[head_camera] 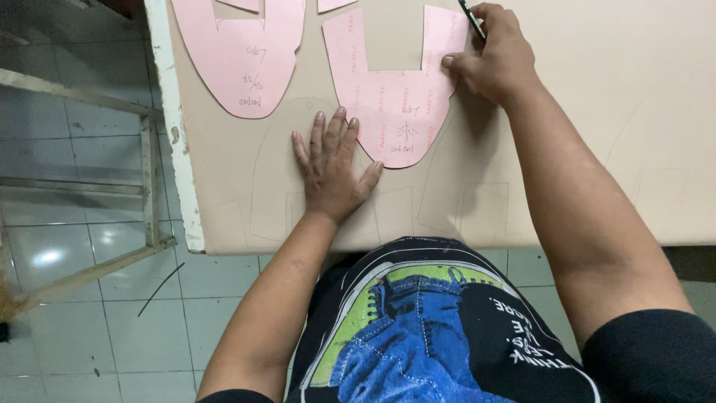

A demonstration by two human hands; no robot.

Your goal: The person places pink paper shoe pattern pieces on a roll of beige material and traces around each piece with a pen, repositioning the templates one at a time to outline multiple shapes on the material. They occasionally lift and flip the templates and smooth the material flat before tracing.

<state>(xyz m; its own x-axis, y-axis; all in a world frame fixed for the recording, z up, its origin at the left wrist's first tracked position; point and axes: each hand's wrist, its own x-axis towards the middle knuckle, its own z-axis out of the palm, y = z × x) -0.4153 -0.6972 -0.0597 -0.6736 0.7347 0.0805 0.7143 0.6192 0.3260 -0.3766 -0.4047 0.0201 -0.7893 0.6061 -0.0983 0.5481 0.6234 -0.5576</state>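
Pressing flat with fingers spread, the left hand [332, 168] pins the pink template's [395, 89] lower left edge to the beige surface [597, 112]; the right hand [496, 56], gripping a pen [471, 19], sits at the template's upper right corner.

Pink pattern [395, 97] — matt card, smooth. Tan sheet [597, 149] on the table looks like matt paperboard, faint traced lines. Table edge [175, 142] — chipped white paint. Floor tiles [89, 313] glossy.
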